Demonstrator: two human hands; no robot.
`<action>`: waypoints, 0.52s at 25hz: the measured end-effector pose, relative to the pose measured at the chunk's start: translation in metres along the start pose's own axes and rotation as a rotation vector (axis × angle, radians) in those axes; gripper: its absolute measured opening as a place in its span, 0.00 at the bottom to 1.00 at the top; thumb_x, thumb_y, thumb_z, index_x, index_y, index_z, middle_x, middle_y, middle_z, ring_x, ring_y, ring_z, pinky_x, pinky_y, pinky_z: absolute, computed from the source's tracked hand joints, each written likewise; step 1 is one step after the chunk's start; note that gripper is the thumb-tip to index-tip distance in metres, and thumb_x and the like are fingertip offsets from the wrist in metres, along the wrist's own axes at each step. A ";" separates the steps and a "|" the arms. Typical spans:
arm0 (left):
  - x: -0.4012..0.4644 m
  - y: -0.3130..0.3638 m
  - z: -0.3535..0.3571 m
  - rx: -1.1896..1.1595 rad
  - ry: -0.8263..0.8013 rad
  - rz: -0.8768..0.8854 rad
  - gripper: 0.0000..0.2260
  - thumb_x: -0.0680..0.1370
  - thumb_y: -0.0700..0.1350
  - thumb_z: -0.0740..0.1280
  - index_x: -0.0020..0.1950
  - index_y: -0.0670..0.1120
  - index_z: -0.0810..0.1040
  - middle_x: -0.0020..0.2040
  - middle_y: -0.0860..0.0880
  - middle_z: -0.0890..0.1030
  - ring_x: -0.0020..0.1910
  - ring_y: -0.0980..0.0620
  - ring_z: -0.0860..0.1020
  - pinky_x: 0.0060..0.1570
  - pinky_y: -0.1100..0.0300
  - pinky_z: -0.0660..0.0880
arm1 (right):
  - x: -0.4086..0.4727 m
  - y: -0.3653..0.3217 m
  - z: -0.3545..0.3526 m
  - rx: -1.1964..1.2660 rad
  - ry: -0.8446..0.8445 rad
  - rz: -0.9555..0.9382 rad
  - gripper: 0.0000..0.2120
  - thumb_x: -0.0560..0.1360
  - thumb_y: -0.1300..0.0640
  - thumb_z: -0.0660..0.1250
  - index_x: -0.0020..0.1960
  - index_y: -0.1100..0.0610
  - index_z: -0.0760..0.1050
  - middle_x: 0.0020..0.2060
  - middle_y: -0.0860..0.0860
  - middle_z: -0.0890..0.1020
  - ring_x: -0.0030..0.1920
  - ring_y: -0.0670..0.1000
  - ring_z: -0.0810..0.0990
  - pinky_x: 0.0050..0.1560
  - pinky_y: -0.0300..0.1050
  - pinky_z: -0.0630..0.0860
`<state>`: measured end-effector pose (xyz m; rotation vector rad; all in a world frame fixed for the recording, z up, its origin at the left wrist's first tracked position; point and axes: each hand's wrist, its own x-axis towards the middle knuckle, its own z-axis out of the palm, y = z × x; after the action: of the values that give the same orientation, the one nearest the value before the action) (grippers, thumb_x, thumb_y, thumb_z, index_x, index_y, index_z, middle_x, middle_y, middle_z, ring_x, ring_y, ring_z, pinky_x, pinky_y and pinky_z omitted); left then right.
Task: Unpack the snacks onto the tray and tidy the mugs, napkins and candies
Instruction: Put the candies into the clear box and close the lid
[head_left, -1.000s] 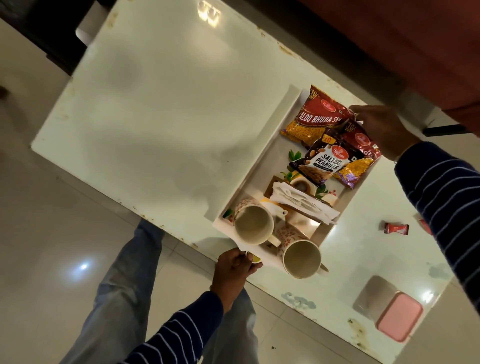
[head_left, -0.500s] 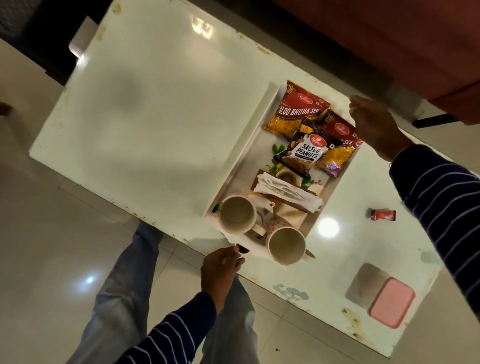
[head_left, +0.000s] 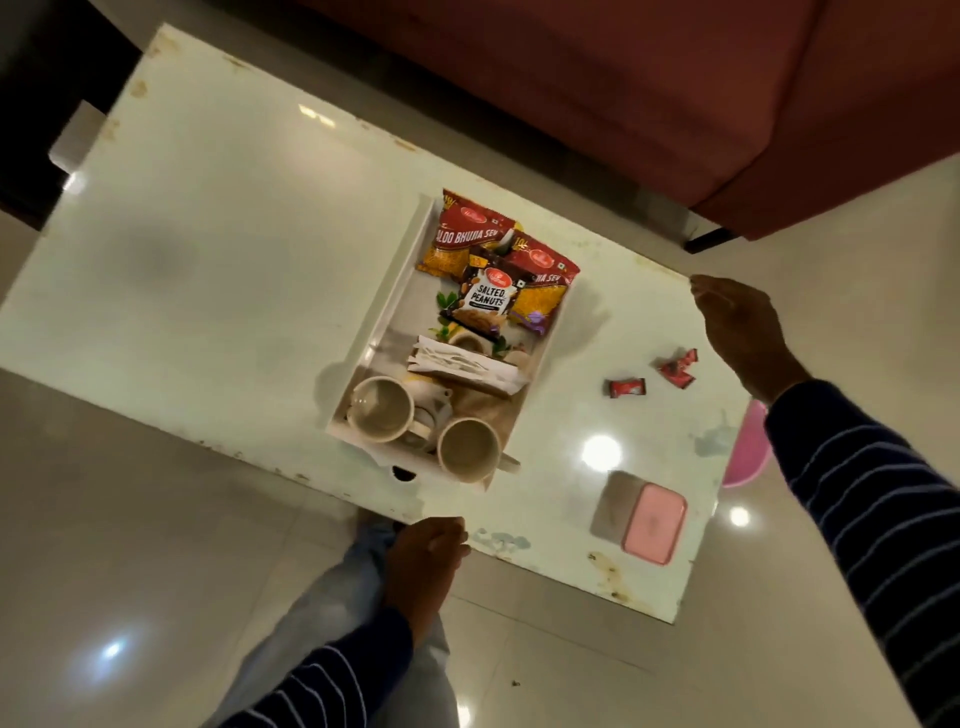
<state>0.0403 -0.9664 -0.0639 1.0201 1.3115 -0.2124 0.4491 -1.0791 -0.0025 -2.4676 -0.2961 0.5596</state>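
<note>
Glossy pale floor tiles (head_left: 130, 519), a worn white table (head_left: 218, 249), a reddish sofa (head_left: 623, 93).

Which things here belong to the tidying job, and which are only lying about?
Belong to the job:
- tray
- two Aloo Bhujia Sev packets
- Salted Peanuts packet
- napkins
- two mugs
- red candies on the table, outside the tray

Just lying about:
- pink box
- pink bowl past the table edge
- red sofa
</note>
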 end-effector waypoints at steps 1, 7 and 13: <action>-0.002 0.003 0.006 0.111 -0.057 0.097 0.05 0.79 0.42 0.68 0.46 0.46 0.83 0.43 0.50 0.85 0.46 0.54 0.84 0.43 0.67 0.77 | -0.015 0.007 -0.006 0.028 0.044 0.039 0.14 0.80 0.61 0.63 0.64 0.63 0.78 0.61 0.59 0.81 0.63 0.57 0.79 0.69 0.52 0.71; 0.000 0.009 0.042 0.468 -0.377 0.425 0.12 0.73 0.47 0.74 0.57 0.50 0.81 0.47 0.58 0.83 0.48 0.65 0.81 0.47 0.72 0.76 | -0.149 0.055 0.005 -0.146 0.077 0.118 0.25 0.75 0.51 0.73 0.69 0.54 0.73 0.64 0.53 0.79 0.59 0.53 0.80 0.60 0.49 0.77; 0.020 0.009 0.067 0.700 -0.522 0.451 0.27 0.68 0.55 0.75 0.65 0.61 0.71 0.58 0.60 0.79 0.57 0.66 0.76 0.54 0.67 0.75 | -0.229 0.098 0.061 -0.221 -0.120 0.459 0.43 0.71 0.40 0.73 0.78 0.42 0.52 0.79 0.56 0.55 0.72 0.65 0.66 0.66 0.63 0.69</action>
<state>0.0984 -1.0014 -0.0823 1.6808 0.4992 -0.5719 0.2265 -1.2030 -0.0308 -2.7335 0.1822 0.9083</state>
